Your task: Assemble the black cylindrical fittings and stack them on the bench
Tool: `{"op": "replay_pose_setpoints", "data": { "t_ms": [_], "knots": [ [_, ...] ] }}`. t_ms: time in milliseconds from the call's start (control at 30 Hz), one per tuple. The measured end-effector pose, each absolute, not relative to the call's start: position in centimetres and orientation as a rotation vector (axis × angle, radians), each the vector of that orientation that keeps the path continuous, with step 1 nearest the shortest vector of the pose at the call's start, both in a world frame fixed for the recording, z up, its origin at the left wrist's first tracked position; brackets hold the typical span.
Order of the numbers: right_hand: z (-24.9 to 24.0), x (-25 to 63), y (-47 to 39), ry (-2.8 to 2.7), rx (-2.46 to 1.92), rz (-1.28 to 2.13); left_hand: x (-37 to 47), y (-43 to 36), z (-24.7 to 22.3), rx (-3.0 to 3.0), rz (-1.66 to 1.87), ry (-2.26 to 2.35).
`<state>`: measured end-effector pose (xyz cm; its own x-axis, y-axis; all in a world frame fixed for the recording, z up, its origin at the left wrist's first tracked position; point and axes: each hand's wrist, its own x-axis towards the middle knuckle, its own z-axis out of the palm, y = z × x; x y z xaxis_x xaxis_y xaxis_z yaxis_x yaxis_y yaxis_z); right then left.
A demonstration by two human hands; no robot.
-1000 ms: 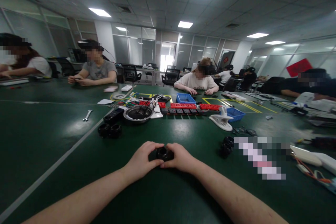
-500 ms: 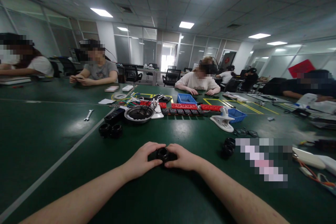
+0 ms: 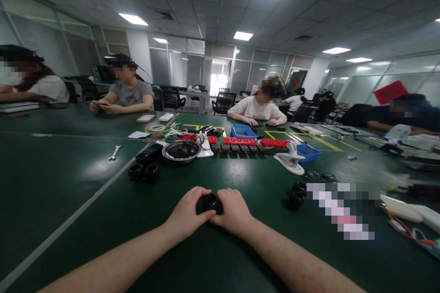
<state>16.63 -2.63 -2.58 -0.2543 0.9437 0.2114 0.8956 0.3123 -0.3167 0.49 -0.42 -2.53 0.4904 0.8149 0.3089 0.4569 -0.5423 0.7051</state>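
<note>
A small black round part (image 3: 211, 201) with a hole in its top is held between both hands low over the green table, in the middle of the head view. My left hand (image 3: 187, 210) grips its left side, thumb in front and fingers behind. On the other side, my right hand (image 3: 235, 208) closes round it, fingers at the back and thumb near the left thumb tip. The hands cover much of its sides. Similar black round parts (image 3: 144, 172) stand as a pair to the left, and another pair (image 3: 296, 198) is at the right.
A metal bowl (image 3: 167, 158) with dark cable in it, a white clip stand (image 3: 290, 164), red strips (image 3: 239, 141) and blue trays (image 3: 244, 131) lie farther back. An open-ended wrench (image 3: 115, 153) is at left. Other people sit round the table.
My right hand has shifted its hold, its fingers now steeper and closer against the black part. The thumbs have come together in front. The view has turned slightly.
</note>
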Motion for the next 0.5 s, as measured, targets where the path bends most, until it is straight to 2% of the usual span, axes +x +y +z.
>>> {"op": "replay_pose_setpoints", "data": {
  "t_ms": [133, 300, 500],
  "knots": [
    [-2.3, 17.5, -2.5, -2.294, -1.483, 0.293, -0.2, 0.0, -2.6, 2.233, 0.793, 0.929],
    [-2.0, 19.6, -1.2, -2.272, -1.234, 0.865, -0.9, 0.4, -2.4, 2.264, 0.769, 0.798],
    [-2.4, 19.7, -1.0, -2.212, -1.317, 0.878, -0.7, 0.1, -2.0, 2.228, 0.721, 0.803]
  ]
}}
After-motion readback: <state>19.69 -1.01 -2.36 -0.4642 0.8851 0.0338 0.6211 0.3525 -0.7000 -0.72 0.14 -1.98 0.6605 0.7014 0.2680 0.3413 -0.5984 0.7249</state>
